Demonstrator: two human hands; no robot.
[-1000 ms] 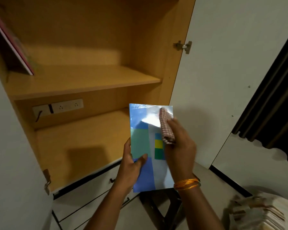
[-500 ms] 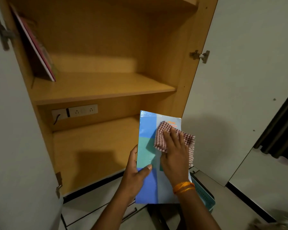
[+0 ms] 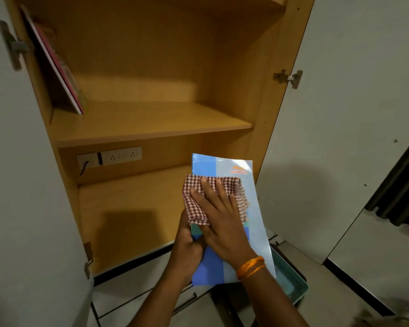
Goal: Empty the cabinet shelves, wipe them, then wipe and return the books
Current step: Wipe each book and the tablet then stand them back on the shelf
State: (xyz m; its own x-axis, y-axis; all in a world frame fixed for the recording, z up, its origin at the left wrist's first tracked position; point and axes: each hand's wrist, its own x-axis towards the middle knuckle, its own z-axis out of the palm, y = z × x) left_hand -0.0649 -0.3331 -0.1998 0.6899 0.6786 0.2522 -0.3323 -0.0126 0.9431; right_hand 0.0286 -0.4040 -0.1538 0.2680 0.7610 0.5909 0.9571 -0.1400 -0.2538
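A thin blue book (image 3: 255, 223) with a glossy cover is held up in front of the open wooden cabinet. My left hand (image 3: 189, 244) grips its left edge from below. My right hand (image 3: 220, 220) lies flat on the cover, pressing a red-and-white checked cloth (image 3: 196, 197) against it. A pink book (image 3: 57, 64) leans against the left wall on the upper shelf (image 3: 151, 123). The lower shelf (image 3: 128, 208) holds nothing.
White cabinet doors stand open on the left (image 3: 21, 185) and right (image 3: 352, 114). A socket strip (image 3: 109, 158) sits on the back panel below the upper shelf. A teal plastic basket (image 3: 291, 282) rests low on the right. White drawers (image 3: 137, 293) lie under the cabinet.
My right hand has spread flat and slid the cloth leftward and down across the book's cover. The view has lifted, showing more of the upper shelf and the pink book.
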